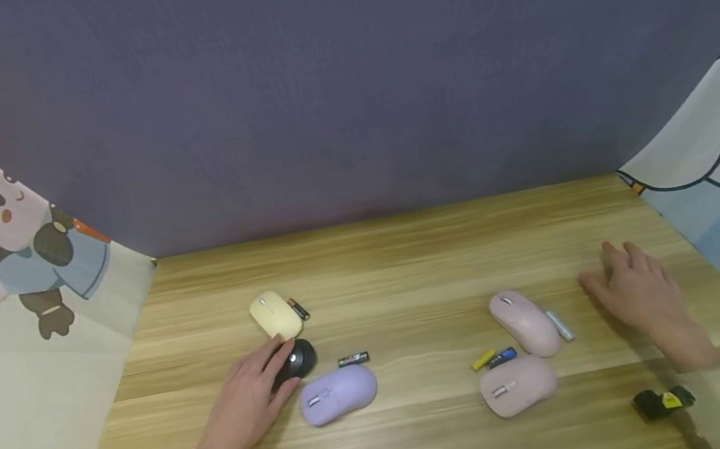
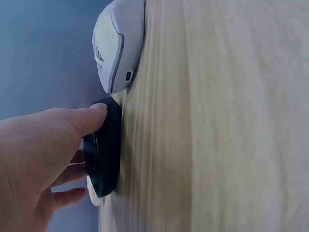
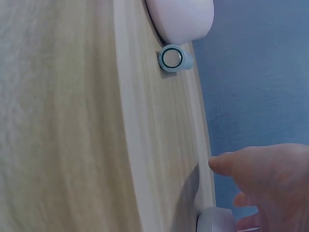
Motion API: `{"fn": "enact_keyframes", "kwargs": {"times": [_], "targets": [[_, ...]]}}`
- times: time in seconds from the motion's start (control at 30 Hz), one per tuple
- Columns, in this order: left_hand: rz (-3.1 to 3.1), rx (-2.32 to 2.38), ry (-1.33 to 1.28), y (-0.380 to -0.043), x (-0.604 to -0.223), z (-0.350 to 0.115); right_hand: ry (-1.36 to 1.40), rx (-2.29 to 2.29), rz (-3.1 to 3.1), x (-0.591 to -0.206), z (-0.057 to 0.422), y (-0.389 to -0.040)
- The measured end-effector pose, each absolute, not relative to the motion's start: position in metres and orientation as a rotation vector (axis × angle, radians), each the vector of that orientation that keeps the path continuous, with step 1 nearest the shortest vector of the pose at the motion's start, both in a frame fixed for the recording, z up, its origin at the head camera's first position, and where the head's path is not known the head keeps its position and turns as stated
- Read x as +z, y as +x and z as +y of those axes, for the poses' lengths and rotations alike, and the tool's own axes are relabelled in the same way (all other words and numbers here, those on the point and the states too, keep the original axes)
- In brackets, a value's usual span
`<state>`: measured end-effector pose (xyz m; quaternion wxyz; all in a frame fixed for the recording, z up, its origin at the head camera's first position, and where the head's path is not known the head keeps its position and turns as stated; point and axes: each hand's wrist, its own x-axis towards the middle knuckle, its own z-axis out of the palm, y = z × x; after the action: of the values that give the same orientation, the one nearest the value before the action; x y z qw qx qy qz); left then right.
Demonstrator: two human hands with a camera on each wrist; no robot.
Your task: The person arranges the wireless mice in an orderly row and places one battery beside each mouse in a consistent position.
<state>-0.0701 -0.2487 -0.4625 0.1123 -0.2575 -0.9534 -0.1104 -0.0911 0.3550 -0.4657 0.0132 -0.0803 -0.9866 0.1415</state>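
Observation:
My left hand holds a black mouse, thumb on its near side and fingers over the far side. In the left wrist view, the black mouse is at the tabletop, gripped between thumb and fingers. Just in front of it is a yellow mouse, and a purple mouse lies on its near right. Off to the right, my right hand is over the table with fingers loosely spread. A pale, rounded object shows near its fingers in the right wrist view; the head view hides it.
Two pink mice lie right of centre. Beside them are a silver battery, a blue battery and a yellow battery. Dark batteries lie near the yellow and purple mice. A dark partition stands behind.

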Motion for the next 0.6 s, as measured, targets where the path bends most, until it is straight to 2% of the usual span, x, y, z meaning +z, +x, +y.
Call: {"fn": "enact_keyframes", "kwargs": {"times": [0.6], "targets": [[-2.776, -0.435, -0.801, -0.0739, -0.4651, -0.2481, -0.266, 0.370, -3.037, -0.4688, 0.3577, -0.0854]]}}
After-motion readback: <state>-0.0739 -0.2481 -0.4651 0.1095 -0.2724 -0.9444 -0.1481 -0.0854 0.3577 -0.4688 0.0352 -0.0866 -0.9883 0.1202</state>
